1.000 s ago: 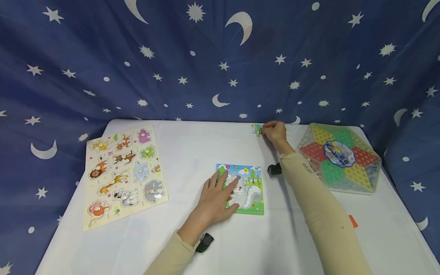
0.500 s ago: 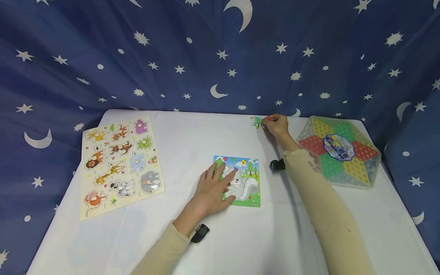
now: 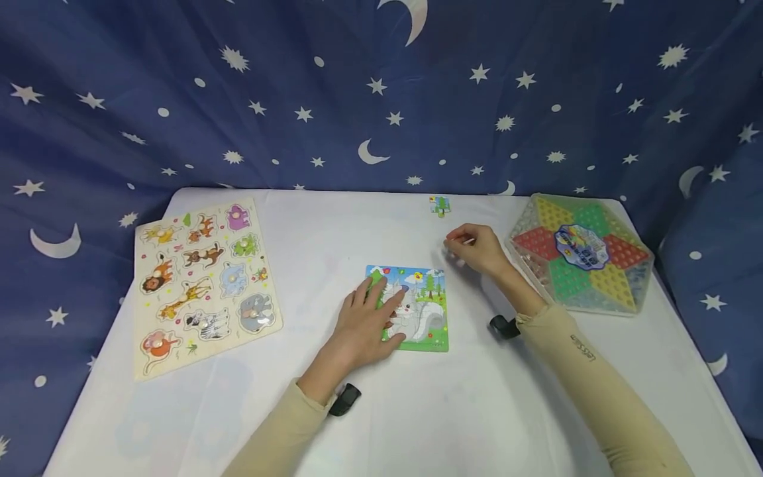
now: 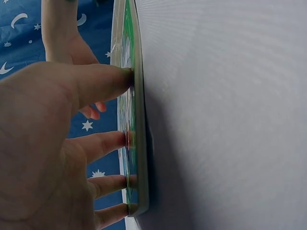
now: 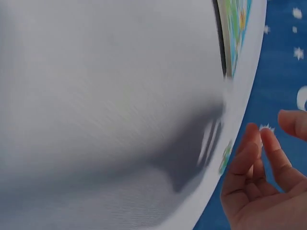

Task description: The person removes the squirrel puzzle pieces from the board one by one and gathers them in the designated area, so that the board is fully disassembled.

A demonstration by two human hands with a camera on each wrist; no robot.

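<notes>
My left hand (image 3: 363, 328) rests with spread fingers on the left part of a squirrel jigsaw puzzle (image 3: 430, 324). In the left wrist view its thumb and fingertips press on the thin puzzle board (image 4: 139, 110). My right hand (image 3: 477, 248) is over the cloth between the puzzle and the hexagonal box, its fingers loosely bent. The right wrist view shows the thumb apart from the fingers and nothing held in that hand (image 5: 264, 177). A small jigsaw piece (image 3: 440, 206) with a green tree on it lies near the table's back edge, apart from both hands.
At left lies a wooden animal peg puzzle (image 3: 205, 285). A clear hexagonal box (image 3: 581, 255) with red, green and yellow sections stands at right. Behind the white-covered table (image 3: 334, 232) hangs a blue curtain (image 3: 334, 86) with stars and moons.
My right hand has let go of the jigsaw piece by the back edge and drawn back toward me. The left hand stays on the squirrel puzzle. The head view has shifted slightly.
</notes>
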